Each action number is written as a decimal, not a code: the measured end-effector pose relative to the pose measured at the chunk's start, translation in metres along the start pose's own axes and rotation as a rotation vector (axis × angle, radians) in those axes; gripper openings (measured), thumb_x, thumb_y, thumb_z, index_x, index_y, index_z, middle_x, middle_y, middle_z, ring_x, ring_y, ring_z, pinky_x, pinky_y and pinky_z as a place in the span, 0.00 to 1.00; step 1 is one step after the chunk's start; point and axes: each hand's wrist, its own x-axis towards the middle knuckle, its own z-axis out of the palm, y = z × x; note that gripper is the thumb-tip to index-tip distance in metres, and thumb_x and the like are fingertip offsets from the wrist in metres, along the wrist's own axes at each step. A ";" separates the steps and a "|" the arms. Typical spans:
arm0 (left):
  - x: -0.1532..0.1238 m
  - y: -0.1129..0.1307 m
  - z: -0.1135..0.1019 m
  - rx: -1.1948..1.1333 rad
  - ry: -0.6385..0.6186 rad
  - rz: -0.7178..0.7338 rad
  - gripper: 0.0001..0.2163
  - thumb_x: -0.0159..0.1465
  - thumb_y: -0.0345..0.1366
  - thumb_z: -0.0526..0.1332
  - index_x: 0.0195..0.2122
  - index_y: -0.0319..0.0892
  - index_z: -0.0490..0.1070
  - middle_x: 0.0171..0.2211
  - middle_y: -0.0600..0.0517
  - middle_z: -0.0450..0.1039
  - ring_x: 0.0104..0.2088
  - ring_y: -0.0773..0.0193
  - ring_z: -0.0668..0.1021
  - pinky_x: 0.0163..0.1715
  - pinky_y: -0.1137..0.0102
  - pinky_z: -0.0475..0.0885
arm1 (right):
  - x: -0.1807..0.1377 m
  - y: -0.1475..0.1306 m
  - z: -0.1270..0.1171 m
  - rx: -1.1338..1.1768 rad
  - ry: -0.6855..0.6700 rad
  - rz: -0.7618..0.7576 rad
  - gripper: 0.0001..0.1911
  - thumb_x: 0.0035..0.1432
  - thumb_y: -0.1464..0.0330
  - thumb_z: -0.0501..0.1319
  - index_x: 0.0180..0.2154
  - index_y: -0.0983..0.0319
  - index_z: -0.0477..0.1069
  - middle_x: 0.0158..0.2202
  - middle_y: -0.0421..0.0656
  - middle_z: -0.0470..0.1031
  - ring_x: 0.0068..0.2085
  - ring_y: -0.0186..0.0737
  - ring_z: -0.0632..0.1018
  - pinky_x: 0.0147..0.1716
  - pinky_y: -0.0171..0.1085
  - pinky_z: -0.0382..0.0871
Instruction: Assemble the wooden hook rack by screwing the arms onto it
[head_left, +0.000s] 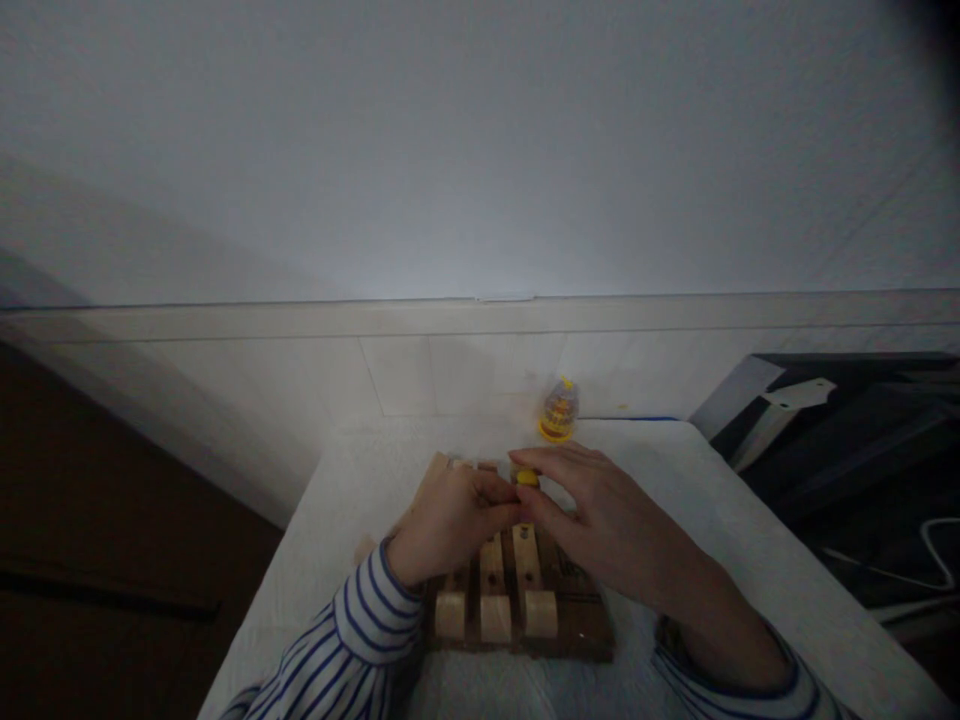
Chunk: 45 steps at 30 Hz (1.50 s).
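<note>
Above a brown base (589,640) on the white-covered counter (652,455), the person's two hands meet at a small yellow piece (528,478). The right hand (592,500) curves its thumb and forefinger narrowly around the piece; whether they grip it cannot be told. The left hand (461,515) has its thumb and fingers drawn close together beside it, and whether anything is pinched there is hidden. The piece shows a rounded top, but the fingers cover too much to tell its long axis. Beneath, pale wooden strips (527,560) point away from the person, their long axes running near to far, with wooden blocks (495,619) at their near ends. Beyond the right hand, a clear container (559,408) with a yellow rim stands near the wall (465,370).
</note>
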 end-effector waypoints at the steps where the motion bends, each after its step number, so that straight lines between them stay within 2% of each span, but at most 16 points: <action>1: 0.000 0.000 0.000 -0.014 -0.008 -0.001 0.12 0.62 0.40 0.61 0.29 0.39 0.78 0.25 0.53 0.76 0.28 0.66 0.74 0.29 0.75 0.68 | 0.000 0.000 0.000 0.011 -0.013 -0.015 0.14 0.60 0.73 0.56 0.47 0.61 0.73 0.45 0.46 0.79 0.46 0.43 0.77 0.47 0.46 0.70; 6: 0.001 0.002 0.000 -0.082 -0.038 0.022 0.10 0.62 0.38 0.60 0.31 0.39 0.78 0.29 0.52 0.77 0.30 0.66 0.75 0.31 0.75 0.68 | 0.002 0.002 0.000 -0.009 -0.027 -0.047 0.13 0.62 0.72 0.54 0.44 0.58 0.75 0.40 0.43 0.81 0.41 0.42 0.79 0.43 0.44 0.70; 12: 0.001 0.004 -0.001 -0.115 -0.045 0.045 0.08 0.63 0.35 0.60 0.32 0.39 0.78 0.30 0.52 0.77 0.32 0.65 0.75 0.33 0.74 0.69 | 0.002 0.004 0.001 -0.065 -0.014 -0.037 0.11 0.63 0.71 0.55 0.43 0.59 0.75 0.39 0.43 0.81 0.41 0.43 0.78 0.42 0.44 0.69; 21: -0.002 0.004 -0.003 -0.046 -0.134 0.070 0.10 0.67 0.35 0.56 0.36 0.39 0.77 0.32 0.52 0.78 0.34 0.65 0.76 0.35 0.74 0.68 | 0.001 0.001 -0.001 -0.142 -0.056 -0.005 0.07 0.62 0.68 0.59 0.40 0.60 0.74 0.37 0.43 0.80 0.40 0.46 0.78 0.42 0.47 0.67; 27: -0.002 0.002 -0.002 -0.049 -0.113 0.054 0.10 0.66 0.35 0.57 0.34 0.38 0.77 0.29 0.53 0.77 0.30 0.66 0.75 0.31 0.75 0.68 | 0.001 0.001 -0.001 -0.136 -0.055 -0.014 0.07 0.62 0.68 0.60 0.41 0.60 0.74 0.36 0.43 0.80 0.40 0.45 0.78 0.41 0.45 0.67; 34: -0.001 0.006 -0.001 -0.007 -0.002 0.056 0.06 0.61 0.33 0.62 0.29 0.39 0.78 0.27 0.54 0.76 0.29 0.67 0.74 0.30 0.76 0.66 | 0.002 0.000 0.002 -0.126 -0.054 -0.009 0.07 0.62 0.67 0.60 0.40 0.61 0.75 0.35 0.44 0.80 0.40 0.47 0.78 0.41 0.48 0.68; 38: 0.000 0.001 0.003 -0.108 -0.004 0.024 0.08 0.61 0.34 0.61 0.28 0.38 0.76 0.25 0.54 0.75 0.27 0.68 0.72 0.27 0.76 0.66 | 0.004 0.000 0.006 -0.084 -0.025 0.013 0.08 0.62 0.68 0.59 0.41 0.63 0.75 0.38 0.46 0.80 0.41 0.48 0.78 0.43 0.49 0.69; 42: 0.000 -0.001 0.004 -0.116 0.003 0.002 0.10 0.61 0.36 0.61 0.26 0.37 0.75 0.23 0.54 0.72 0.25 0.69 0.70 0.26 0.76 0.64 | 0.000 0.005 0.004 -0.005 -0.009 0.001 0.15 0.62 0.67 0.58 0.48 0.65 0.73 0.46 0.51 0.78 0.48 0.49 0.77 0.48 0.50 0.69; 45: 0.000 0.002 0.003 -0.130 -0.030 -0.007 0.10 0.61 0.36 0.61 0.26 0.36 0.75 0.21 0.55 0.69 0.23 0.70 0.67 0.23 0.77 0.61 | -0.003 0.009 0.000 0.057 0.010 -0.027 0.18 0.62 0.69 0.56 0.52 0.64 0.70 0.50 0.50 0.76 0.51 0.47 0.76 0.51 0.48 0.69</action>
